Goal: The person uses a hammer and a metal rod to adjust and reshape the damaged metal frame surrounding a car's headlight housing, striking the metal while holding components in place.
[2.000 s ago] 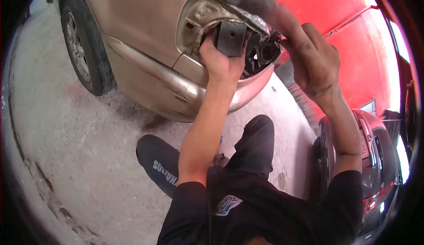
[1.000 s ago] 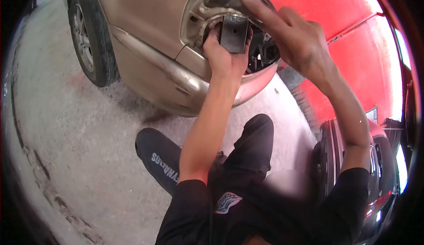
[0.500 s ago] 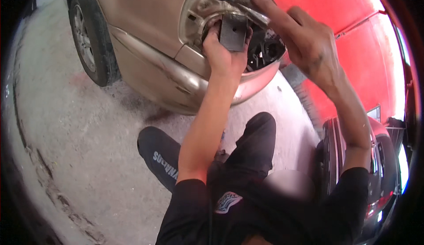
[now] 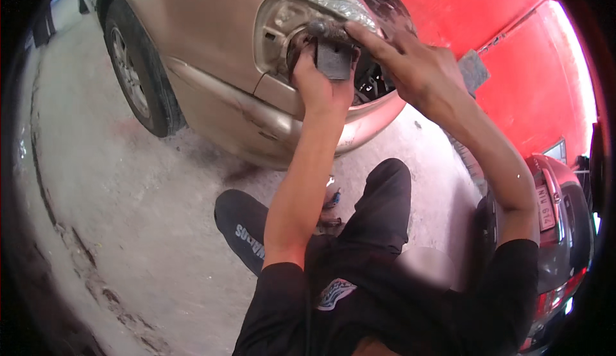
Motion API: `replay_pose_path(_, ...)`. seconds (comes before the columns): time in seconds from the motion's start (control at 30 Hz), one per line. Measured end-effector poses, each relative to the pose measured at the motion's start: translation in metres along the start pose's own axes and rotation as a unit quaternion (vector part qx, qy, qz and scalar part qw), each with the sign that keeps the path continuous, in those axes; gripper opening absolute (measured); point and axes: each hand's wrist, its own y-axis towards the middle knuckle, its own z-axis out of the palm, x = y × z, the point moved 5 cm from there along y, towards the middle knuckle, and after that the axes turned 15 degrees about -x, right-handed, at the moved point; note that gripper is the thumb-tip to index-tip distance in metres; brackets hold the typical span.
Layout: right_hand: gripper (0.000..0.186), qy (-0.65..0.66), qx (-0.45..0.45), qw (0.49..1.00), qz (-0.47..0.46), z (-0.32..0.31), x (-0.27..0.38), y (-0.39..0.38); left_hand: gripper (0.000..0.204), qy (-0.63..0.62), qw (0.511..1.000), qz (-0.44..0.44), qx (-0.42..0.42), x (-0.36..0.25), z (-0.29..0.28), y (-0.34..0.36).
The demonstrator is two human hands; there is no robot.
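My left hand (image 4: 314, 80) is closed round a dark flat rectangular block (image 4: 333, 60), thumb on its left side. It holds the block up at the open lamp recess (image 4: 276, 28) in the corner of a tan car (image 4: 212, 35). My right hand (image 4: 420, 67) grips a hammer, its fingers pointing left. The dark rounded hammer head (image 4: 327, 30) is at the block's upper edge; whether they touch I cannot tell. Most of the hammer's handle is hidden by my right hand.
The car's wheel (image 4: 131, 67) stands at the left, its bumper (image 4: 282, 128) below my hands. A red panel (image 4: 532, 73) rises at the right, with a grey square piece (image 4: 475, 72) before it. A dark car (image 4: 564, 227) stands lower right. The concrete floor (image 4: 128, 227) is rough.
My right hand has brought the hammer down from above the block to its upper edge. My left hand still holds the block in nearly the same place. The view has shifted slightly.
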Motion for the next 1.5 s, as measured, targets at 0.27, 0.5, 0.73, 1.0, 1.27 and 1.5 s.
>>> replay_pose_path(0.27, 0.087, 0.032, -0.012, 0.995, 0.093, 0.019, -0.008, -0.017, 0.032, 0.057, 0.998, 0.036, -0.001, -0.01, 0.004, 0.002)
replay_pose_path(0.5, 0.074, 0.08, -0.042, 0.985, 0.145, 0.031, -0.012, -0.039, 0.033, 0.063, 0.996, 0.028, 0.061, -0.021, -0.003, 0.002)
replay_pose_path(0.73, 0.047, 0.363, -0.1, 0.806, 0.456, 0.041, -0.031, -0.126, 0.044, 0.1, 0.994, -0.028, 0.045, -0.002, -0.008, -0.064)
replay_pose_path(1.0, 0.046, 0.734, -0.159, 0.375, 0.543, 0.122, -0.019, -0.134, 0.052, 0.399, 0.863, 0.281, 0.128, -0.04, 0.045, -0.11)
replay_pose_path(1.27, 0.036, 0.885, -0.265, 0.085, 0.374, 0.161, 0.01, -0.025, 0.044, 0.694, 0.354, 0.593, 0.205, -0.021, 0.15, -0.063)
replay_pose_path(1.5, 0.047, 0.946, -0.225, -0.085, 0.217, 0.172, 0.019, -0.018, 0.044, 0.765, 0.235, 0.572, 0.179, -0.009, 0.142, -0.034)
